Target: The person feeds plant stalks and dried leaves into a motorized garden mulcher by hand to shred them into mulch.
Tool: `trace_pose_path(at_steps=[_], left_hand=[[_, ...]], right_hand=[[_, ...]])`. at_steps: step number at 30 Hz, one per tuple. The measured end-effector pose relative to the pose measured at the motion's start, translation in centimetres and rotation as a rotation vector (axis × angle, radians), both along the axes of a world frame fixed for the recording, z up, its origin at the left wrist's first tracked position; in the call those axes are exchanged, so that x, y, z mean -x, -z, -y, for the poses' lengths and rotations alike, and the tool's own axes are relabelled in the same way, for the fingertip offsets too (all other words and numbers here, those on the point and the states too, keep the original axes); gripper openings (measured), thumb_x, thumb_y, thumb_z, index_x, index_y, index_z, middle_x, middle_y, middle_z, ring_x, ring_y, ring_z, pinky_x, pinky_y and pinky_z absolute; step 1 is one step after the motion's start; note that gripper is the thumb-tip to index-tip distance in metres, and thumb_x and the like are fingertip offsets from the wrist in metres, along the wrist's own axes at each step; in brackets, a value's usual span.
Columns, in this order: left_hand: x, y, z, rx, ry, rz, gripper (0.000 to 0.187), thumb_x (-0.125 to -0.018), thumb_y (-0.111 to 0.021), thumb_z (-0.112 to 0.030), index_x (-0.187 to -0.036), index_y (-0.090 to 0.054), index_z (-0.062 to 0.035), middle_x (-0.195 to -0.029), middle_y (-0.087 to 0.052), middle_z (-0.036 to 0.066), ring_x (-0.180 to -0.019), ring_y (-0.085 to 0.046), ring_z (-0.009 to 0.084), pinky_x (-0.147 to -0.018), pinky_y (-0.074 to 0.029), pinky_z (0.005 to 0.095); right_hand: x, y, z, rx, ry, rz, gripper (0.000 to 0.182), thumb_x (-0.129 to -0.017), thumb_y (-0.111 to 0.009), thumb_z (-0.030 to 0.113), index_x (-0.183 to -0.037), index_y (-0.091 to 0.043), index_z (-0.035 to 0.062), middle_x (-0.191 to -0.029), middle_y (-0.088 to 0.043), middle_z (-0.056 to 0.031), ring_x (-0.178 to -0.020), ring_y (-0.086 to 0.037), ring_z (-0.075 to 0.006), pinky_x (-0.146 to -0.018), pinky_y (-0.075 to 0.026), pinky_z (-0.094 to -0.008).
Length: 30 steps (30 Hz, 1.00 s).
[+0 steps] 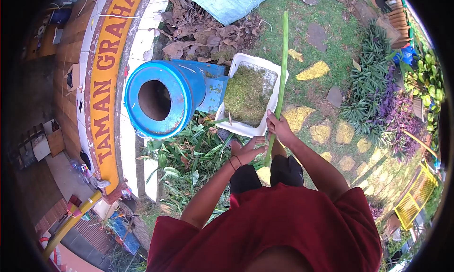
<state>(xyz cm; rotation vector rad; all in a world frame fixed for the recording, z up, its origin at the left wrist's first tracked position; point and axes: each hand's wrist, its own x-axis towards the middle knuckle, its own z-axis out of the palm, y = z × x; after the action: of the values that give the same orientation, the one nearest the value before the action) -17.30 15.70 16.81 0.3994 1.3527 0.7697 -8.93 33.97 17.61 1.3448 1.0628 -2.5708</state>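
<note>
My right hand point(280, 128) is wrapped round a long, light green plant stalk point(284, 59), which stands nearly upright in view, its top leaning slightly right. To its left, my left hand point(249, 152) has its fingers stretched toward the stalk's lower part, with nothing in them. Just beyond my hands lies a white plastic tub point(270, 119) holding finely shredded green plant matter point(249, 93). Left of the tub is a blue machine point(189, 85) with a wide round mouth, dark inside, and a blue chute reaching over the tub's edge.
Cut green leaves and stems point(194, 151) are heaped below the blue machine. Dry brown leaves point(208, 38) and a pale blue sack point(231, 4) lie behind it. A lettered orange wall point(111, 64) runs along the left. Yellow stepping stones point(312, 70) cross the grass on the right.
</note>
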Motion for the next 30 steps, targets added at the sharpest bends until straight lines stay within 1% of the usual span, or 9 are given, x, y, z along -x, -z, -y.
trace_pose_path(at_steps=[2, 6, 7, 9, 12, 18, 19, 21, 30], left_hand=[[0.7, -7.7, -5.4, -0.057, 0.160, -0.227, 0.063, -0.095, -0.058, -0.040, -0.138, -0.036, 0.0014, -0.127, -0.055, 0.016, -0.126, -0.049, 0.0194, -0.101, -0.041, 0.0362], [-1.7, -4.3, -4.1, -0.068, -0.033, -0.067, 0.053, -0.098, -0.052, -0.043, -0.132, -0.046, -0.0030, -0.084, -0.066, 0.006, -0.080, -0.066, 0.0238, -0.067, -0.050, 0.0381], [-1.9, -5.8, -3.7, -0.104, -0.040, -0.281, 0.042, -0.098, -0.050, -0.040, -0.117, -0.052, -0.0029, -0.071, -0.064, 0.008, -0.063, -0.064, 0.0312, -0.060, -0.049, 0.0460], [-1.4, -4.3, -1.0, -0.098, 0.073, -0.524, 0.038, -0.098, -0.051, -0.038, -0.112, -0.052, -0.0034, -0.073, -0.064, 0.013, -0.066, -0.064, 0.0345, -0.062, -0.049, 0.0480], [0.7, -4.4, 2.1, -0.058, 0.307, -0.763, 0.029, -0.096, -0.052, -0.032, -0.107, -0.052, -0.0053, -0.079, -0.064, 0.023, -0.076, -0.063, 0.0422, -0.067, -0.048, 0.0531], [1.8, -6.9, 3.3, -0.345, 0.864, -0.852, 0.025, -0.088, -0.060, -0.026, -0.107, -0.056, -0.0104, -0.081, -0.066, 0.015, -0.078, -0.065, 0.0367, -0.072, -0.049, 0.0501], [1.9, -7.5, 2.8, -0.321, 0.836, -0.832, 0.027, -0.085, -0.063, -0.026, -0.108, -0.058, -0.0127, -0.085, -0.066, 0.011, -0.086, -0.065, 0.0317, -0.080, -0.047, 0.0459], [2.4, -8.1, 2.5, -0.328, 0.782, -0.866, 0.026, -0.084, -0.064, -0.025, -0.108, -0.059, -0.0133, -0.087, -0.066, 0.009, -0.090, -0.065, 0.0299, -0.084, -0.046, 0.0446], [7.8, -11.9, 3.6, -0.402, 0.416, -1.241, 0.023, -0.084, -0.065, -0.022, -0.106, -0.063, -0.0150, -0.104, -0.062, 0.006, -0.107, -0.057, 0.0262, -0.102, -0.038, 0.0440]], right_hand=[[1.2, -2.1, 0.4, 0.025, 0.102, -0.076, 0.042, -0.096, -0.054, 0.050, -0.078, -0.053, 0.0117, -0.061, -0.041, 0.0036, -0.052, -0.039, -0.0071, -0.051, -0.044, -0.0281], [0.7, -5.3, -1.8, 0.038, 0.157, -0.034, 0.048, -0.093, -0.057, 0.054, -0.093, -0.057, 0.0060, -0.078, -0.050, -0.0033, -0.065, -0.051, -0.0130, -0.063, -0.051, -0.0347], [-1.1, -3.9, -2.8, -0.364, -0.069, 0.036, 0.053, -0.090, -0.060, 0.055, -0.100, -0.056, 0.0030, -0.089, -0.051, -0.0074, -0.076, -0.054, -0.0185, -0.072, -0.052, -0.0379], [-3.5, -7.5, -3.1, -1.028, -0.467, 0.190, 0.063, -0.085, -0.066, 0.052, -0.115, -0.051, -0.0015, -0.114, -0.050, -0.0173, -0.107, -0.054, -0.0333, -0.091, -0.047, -0.0447], [-5.5, -14.6, -2.6, -0.991, -0.921, 0.248, 0.061, -0.085, -0.068, 0.048, -0.120, -0.050, 0.0014, -0.119, -0.049, -0.0193, -0.115, -0.049, -0.0358, -0.097, -0.044, -0.0455], [-7.9, -13.7, -0.4, -1.763, -1.069, -0.079, 0.054, -0.087, -0.065, 0.045, -0.123, -0.051, 0.0074, -0.124, -0.048, -0.0200, -0.115, -0.052, -0.0389, -0.096, -0.045, -0.0453], [-9.3, -12.2, 0.0, -1.762, -1.067, -0.085, 0.054, -0.087, -0.065, 0.045, -0.123, -0.051, 0.0074, -0.124, -0.048, -0.0200, -0.115, -0.052, -0.0389, -0.096, -0.045, -0.0453], [-12.6, -9.3, 0.3, -0.882, -1.281, -0.062, 0.053, -0.089, -0.062, 0.045, -0.126, -0.051, 0.0094, -0.114, -0.057, -0.0195, -0.106, -0.058, -0.0396, -0.091, -0.047, -0.0464], [-13.0, -10.7, -1.7, -0.398, -0.797, 0.124, 0.040, -0.102, -0.046, 0.039, -0.101, -0.061, 0.0028, -0.076, -0.056, -0.0036, -0.068, -0.052, -0.0144, -0.067, -0.047, -0.0309]])
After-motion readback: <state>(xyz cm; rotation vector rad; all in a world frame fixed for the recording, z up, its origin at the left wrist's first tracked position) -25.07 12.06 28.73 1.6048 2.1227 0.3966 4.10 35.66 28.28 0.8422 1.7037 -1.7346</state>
